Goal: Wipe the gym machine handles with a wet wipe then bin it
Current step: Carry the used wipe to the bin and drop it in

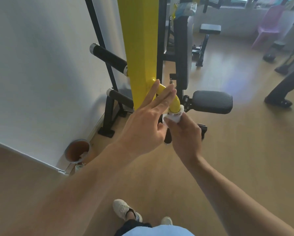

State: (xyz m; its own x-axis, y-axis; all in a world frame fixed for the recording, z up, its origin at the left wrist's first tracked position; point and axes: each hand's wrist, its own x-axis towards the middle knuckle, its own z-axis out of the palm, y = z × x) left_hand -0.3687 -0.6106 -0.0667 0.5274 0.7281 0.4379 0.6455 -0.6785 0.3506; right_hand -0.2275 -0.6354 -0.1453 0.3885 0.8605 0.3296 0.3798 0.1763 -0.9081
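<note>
A yellow curved bar sticks out from the yellow machine post and ends in a black handle. My right hand is wrapped around the top of that handle with a white wet wipe bunched between palm and handle. My left hand hovers just left of it, fingers spread and stretched over the yellow bar, holding nothing. A small brown bin with white scraps inside stands on the floor by the wall, lower left of the machine.
Two black padded pegs jut left from the post. A black seat pad sits right of the handle. A white wall fills the left. Another person's legs stand at the right; a purple chair is beyond.
</note>
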